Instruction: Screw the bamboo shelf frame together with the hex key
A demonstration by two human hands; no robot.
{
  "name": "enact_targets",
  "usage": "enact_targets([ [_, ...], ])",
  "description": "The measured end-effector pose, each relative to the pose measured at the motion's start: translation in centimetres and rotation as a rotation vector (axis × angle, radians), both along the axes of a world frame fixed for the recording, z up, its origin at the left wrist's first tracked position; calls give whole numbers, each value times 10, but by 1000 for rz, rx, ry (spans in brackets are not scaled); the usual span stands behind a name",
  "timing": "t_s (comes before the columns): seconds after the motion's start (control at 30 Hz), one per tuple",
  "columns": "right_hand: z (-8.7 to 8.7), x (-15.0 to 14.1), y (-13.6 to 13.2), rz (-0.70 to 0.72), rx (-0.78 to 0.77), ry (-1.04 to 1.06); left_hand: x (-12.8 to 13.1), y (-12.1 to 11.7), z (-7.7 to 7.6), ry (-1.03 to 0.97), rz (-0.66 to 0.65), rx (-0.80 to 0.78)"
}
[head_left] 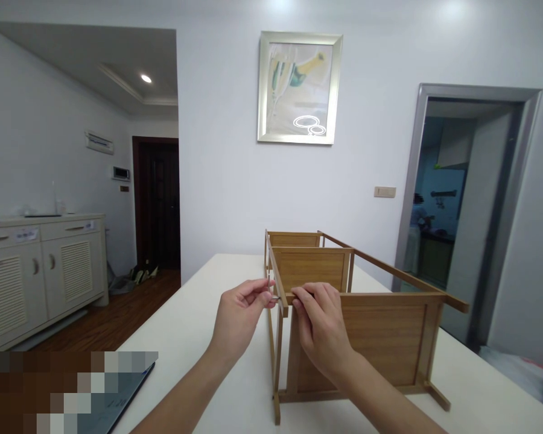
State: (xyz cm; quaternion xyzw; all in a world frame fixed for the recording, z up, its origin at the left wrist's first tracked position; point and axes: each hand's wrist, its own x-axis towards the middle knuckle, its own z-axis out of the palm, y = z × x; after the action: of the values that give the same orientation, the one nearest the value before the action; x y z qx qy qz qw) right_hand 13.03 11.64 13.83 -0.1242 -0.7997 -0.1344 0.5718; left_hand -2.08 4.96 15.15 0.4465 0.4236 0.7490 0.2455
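A brown wooden shelf rack (389, 337) lies on its side on a white table, its several panels standing upright one behind another. My left hand (242, 310) pinches a thin metal hex key (268, 279) at the outer side of the rack's upper left rail (278, 277). A small silver shaft points from these fingertips to the rail; whether it is a screw or part of the key I cannot tell. My right hand (321, 313) is closed over the top edge of the nearest panel, close to the joint with that rail. Its fingertips are partly hidden.
The white table (199, 307) reaches to the wall. At its lower left edge lies a dark flat glossy object (122, 389), partly blurred out. Beyond stand a white cabinet (72, 253) on the left and an open doorway (443, 199) on the right.
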Motion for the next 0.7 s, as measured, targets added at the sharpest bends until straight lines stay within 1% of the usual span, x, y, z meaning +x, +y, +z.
enact_targets([
  [0.27,1,-1,-2,-28,-26,-1,7,-4,1,14,65,-84],
  [0.43,1,-1,0,-20,-23,2,10,-3,-3,31,87,-20],
  [0.6,2,-1,-1,-16,-25,-3,10,0,-8,48,89,-9],
  [0.7,3,-1,-1,-12,-31,-5,8,2,-12,113,114,15],
])
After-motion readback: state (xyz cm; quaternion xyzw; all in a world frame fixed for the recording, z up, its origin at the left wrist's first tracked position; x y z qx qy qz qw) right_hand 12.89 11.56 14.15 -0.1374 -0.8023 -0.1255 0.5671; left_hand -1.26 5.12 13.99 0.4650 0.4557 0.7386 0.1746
